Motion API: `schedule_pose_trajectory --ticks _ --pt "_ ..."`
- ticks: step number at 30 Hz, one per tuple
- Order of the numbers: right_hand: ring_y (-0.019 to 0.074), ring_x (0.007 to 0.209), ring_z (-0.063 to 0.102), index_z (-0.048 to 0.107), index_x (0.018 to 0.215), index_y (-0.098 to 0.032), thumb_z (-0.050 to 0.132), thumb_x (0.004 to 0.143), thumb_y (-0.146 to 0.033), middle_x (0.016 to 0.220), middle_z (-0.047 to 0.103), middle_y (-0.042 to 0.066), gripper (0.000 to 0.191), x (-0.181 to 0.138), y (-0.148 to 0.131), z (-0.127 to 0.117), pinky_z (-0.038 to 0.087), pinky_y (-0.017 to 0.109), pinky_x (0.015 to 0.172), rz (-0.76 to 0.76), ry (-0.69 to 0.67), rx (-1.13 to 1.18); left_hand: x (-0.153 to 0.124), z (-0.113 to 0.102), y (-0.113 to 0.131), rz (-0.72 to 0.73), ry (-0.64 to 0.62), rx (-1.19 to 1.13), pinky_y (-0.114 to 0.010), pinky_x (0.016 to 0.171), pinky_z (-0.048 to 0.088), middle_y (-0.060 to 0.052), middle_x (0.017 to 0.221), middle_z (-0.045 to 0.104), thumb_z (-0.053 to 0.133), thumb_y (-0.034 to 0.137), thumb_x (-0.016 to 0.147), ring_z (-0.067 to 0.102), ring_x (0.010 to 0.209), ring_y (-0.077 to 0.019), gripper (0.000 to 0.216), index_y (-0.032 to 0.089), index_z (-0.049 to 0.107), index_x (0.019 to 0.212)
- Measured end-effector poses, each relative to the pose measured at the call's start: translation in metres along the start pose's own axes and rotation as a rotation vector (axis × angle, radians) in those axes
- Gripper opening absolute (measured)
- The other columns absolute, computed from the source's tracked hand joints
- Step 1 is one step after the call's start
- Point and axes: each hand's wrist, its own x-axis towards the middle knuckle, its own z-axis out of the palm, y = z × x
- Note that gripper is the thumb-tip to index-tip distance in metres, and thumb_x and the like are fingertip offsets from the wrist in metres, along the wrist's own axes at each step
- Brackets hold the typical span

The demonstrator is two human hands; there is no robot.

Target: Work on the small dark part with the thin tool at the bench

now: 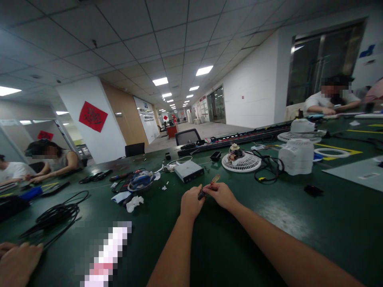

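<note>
My left hand [191,202] is closed around a small dark part [201,194], mostly covered by the fingers. Close against it, my right hand [222,195] pinches a slim screwdriver with a translucent reddish handle [215,179], which slants up and away. Where its tip meets the dark part is hidden. Both hands are held over the green table [227,247]. Just beyond them lies a silver, box-shaped disc drive [189,171]. Behind my right hand is a white round fan grille [251,162] with a bare motor [235,152] on it.
White fan housings [296,157] and a black cable [267,169] lie to the right. At left are a coiled black cable [58,213], a bowl of blue material [140,180] and crumpled tissue [135,203]. Another person's hand [19,259] rests at lower left. Other people sit farther off.
</note>
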Motion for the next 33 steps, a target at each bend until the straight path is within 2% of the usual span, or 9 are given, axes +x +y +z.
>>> schedule_pose_trajectory --ticks 5,16,19,26,33 --pt "0.0257 0.083 0.069 0.076 0.085 -0.018 0.064 0.077 -0.037 0.085 0.076 0.007 0.023 -0.004 -0.008 0.000 0.050 0.035 0.080 -0.039 0.049 -0.056 0.000 0.003 -0.002 0.026 0.050 -0.016 -0.028 0.090 0.046 -0.005 0.114 0.066 0.055 0.027 0.086 0.061 0.102 -0.0187 0.043 0.022 0.055 0.129" --pt "0.0242 0.078 0.068 0.076 0.081 -0.020 0.059 0.082 -0.034 0.083 0.075 0.006 0.022 -0.007 -0.015 0.003 0.047 0.033 0.074 -0.128 0.113 -0.315 -0.001 0.001 0.000 0.027 0.021 -0.015 -0.027 0.088 0.046 -0.004 0.114 0.065 0.052 0.028 0.087 0.061 0.100 -0.0187 0.042 0.023 0.055 0.129" --pt "0.0229 0.079 0.068 0.075 0.087 -0.019 0.057 0.083 -0.032 0.087 0.075 0.006 0.022 -0.007 -0.016 0.007 0.048 0.032 0.075 -0.128 0.116 -0.280 -0.001 -0.002 0.003 0.012 -0.006 -0.025 -0.026 0.086 0.045 -0.003 0.111 0.066 0.050 0.026 0.087 0.062 0.098 -0.0178 0.041 0.026 0.056 0.128" --pt "0.0234 0.081 0.067 0.074 0.084 -0.020 0.056 0.084 -0.032 0.085 0.074 0.007 0.022 -0.008 -0.018 0.008 0.047 0.032 0.076 -0.156 0.143 -0.331 -0.001 -0.005 0.005 0.013 0.011 -0.033 -0.026 0.084 0.045 -0.003 0.108 0.067 0.051 0.024 0.086 0.062 0.097 -0.0182 0.038 0.025 0.059 0.123" --pt "0.0212 0.073 0.065 0.073 0.079 -0.020 0.058 0.083 -0.039 0.080 0.073 0.005 0.024 -0.006 -0.017 0.003 0.045 0.030 0.071 -0.162 0.183 -0.287 -0.002 -0.004 0.004 0.025 0.002 0.013 -0.027 0.081 0.045 -0.004 0.104 0.067 0.053 0.026 0.085 0.061 0.091 -0.0179 0.041 0.025 0.057 0.125"
